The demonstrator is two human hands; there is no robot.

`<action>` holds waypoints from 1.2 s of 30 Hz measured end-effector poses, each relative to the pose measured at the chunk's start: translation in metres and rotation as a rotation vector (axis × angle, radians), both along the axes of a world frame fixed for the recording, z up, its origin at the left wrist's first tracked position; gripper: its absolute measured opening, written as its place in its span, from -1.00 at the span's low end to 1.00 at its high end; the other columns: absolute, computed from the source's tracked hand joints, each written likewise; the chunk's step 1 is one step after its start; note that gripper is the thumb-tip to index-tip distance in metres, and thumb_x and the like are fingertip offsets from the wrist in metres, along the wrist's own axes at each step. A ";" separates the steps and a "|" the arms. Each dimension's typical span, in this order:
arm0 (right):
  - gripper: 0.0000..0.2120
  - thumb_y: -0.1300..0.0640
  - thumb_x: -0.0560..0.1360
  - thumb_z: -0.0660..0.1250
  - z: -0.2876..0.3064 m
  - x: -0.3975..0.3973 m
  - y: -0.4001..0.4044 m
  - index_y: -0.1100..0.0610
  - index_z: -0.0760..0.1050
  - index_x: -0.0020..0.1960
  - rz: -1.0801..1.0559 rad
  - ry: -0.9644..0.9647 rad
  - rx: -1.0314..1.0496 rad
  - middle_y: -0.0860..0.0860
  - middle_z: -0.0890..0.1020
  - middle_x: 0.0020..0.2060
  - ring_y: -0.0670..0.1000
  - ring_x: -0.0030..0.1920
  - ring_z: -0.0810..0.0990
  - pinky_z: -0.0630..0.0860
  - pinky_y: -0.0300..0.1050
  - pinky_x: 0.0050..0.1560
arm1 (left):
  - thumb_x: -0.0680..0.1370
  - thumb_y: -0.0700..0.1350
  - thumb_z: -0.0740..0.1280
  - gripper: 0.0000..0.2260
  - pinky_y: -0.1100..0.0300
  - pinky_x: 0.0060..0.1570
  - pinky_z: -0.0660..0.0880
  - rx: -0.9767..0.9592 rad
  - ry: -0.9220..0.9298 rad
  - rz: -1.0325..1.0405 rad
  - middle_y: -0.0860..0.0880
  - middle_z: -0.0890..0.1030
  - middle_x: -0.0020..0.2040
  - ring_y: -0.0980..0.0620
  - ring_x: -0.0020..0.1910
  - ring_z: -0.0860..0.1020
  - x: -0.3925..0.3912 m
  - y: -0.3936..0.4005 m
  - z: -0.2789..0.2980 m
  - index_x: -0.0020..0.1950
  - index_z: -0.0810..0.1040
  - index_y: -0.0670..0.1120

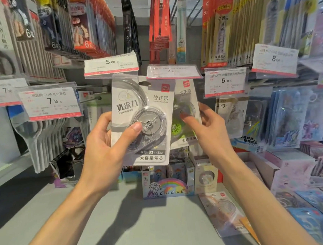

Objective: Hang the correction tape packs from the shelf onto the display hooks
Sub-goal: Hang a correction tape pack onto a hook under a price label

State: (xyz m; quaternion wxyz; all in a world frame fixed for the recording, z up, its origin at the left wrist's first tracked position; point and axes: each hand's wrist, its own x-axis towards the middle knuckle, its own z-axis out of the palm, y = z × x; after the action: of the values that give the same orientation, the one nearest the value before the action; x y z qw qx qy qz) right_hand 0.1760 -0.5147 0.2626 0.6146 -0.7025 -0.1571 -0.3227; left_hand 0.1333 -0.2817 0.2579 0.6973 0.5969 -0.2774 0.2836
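Grey pack [143, 121] gripped in left hand [105, 144], raised to hook level under the price tags [111, 66].
Right hand [209, 127] pinches green pack [184, 111] behind it, likely steadying its hang-hole; another pack [221, 211] waits on the shelf [124, 208].

front correction tape pack [144, 121]: grey-white card, red logo | rear pack [186, 119]: green reel | price tags [52, 102]: white, pink edge | shelf [124, 218]: grey

Two bare forearms, left hand [103, 144], right hand [211, 131] (no sleeves, no jewellery)
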 end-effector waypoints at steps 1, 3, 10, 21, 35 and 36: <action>-0.68 0.05 0.54 0.48 0.000 0.001 0.000 -0.12 0.52 0.26 -0.011 0.011 -0.007 -0.13 0.75 0.05 -0.22 0.00 0.71 0.57 -0.40 -0.13 | 0.44 0.07 0.49 -0.67 0.26 -0.01 0.62 0.001 -0.003 0.001 0.06 0.76 0.09 0.07 0.03 0.73 0.000 0.000 0.000 0.18 0.59 0.09; -0.71 0.02 0.53 0.49 0.000 0.005 0.000 -0.19 0.49 0.18 -0.041 0.041 -0.025 -0.17 0.72 0.04 -0.28 -0.01 0.68 0.53 -0.47 -0.15 | 0.44 0.07 0.49 -0.67 0.30 -0.01 0.60 0.008 -0.006 0.007 0.07 0.76 0.09 0.09 0.04 0.73 0.001 0.000 0.000 0.18 0.58 0.08; -0.52 -0.26 0.46 0.49 -0.001 0.036 0.011 -0.03 0.47 0.23 -0.133 0.172 -0.062 -0.06 0.71 0.04 -0.07 -0.01 0.71 0.65 0.01 0.03 | 0.42 0.12 0.49 -0.63 0.27 0.00 0.60 0.074 0.008 0.095 0.10 0.75 0.08 0.10 0.04 0.72 0.007 0.001 -0.005 0.17 0.57 0.06; -0.76 0.10 0.68 0.28 -0.012 0.023 0.001 -0.05 0.53 0.33 -0.099 0.246 -0.150 -0.20 0.65 0.02 -0.02 0.21 0.65 0.58 -0.08 0.26 | 0.45 0.03 0.50 -0.69 0.45 -0.07 0.51 0.137 0.060 0.144 0.22 0.74 0.00 0.28 -0.05 0.68 0.020 0.003 -0.017 0.14 0.58 -0.01; -0.75 0.07 0.53 0.50 -0.028 -0.020 -0.004 0.08 0.60 0.18 0.242 0.258 0.011 -0.05 0.79 0.00 -0.07 0.03 0.77 0.61 -0.35 -0.05 | 0.55 -0.10 0.50 -0.71 0.40 -0.08 0.53 0.230 0.089 0.054 0.19 0.72 0.03 0.28 -0.04 0.67 0.045 -0.041 -0.016 0.22 0.51 0.05; -0.74 0.10 0.54 0.49 -0.029 -0.020 -0.007 0.08 0.58 0.20 0.248 0.258 0.053 -0.03 0.80 0.00 -0.06 0.03 0.77 0.61 -0.36 -0.06 | 0.56 -0.09 0.50 -0.67 0.43 -0.07 0.52 0.227 0.067 0.069 0.16 0.71 0.05 0.31 -0.04 0.65 0.044 -0.040 -0.012 0.26 0.49 0.06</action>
State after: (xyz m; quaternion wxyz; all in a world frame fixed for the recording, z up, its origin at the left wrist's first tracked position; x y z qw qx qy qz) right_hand 0.1562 -0.5213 0.2335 0.6830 -0.6968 -0.1539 -0.1557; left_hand 0.1778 -0.3216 0.2457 0.6239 0.6904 -0.2635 0.2543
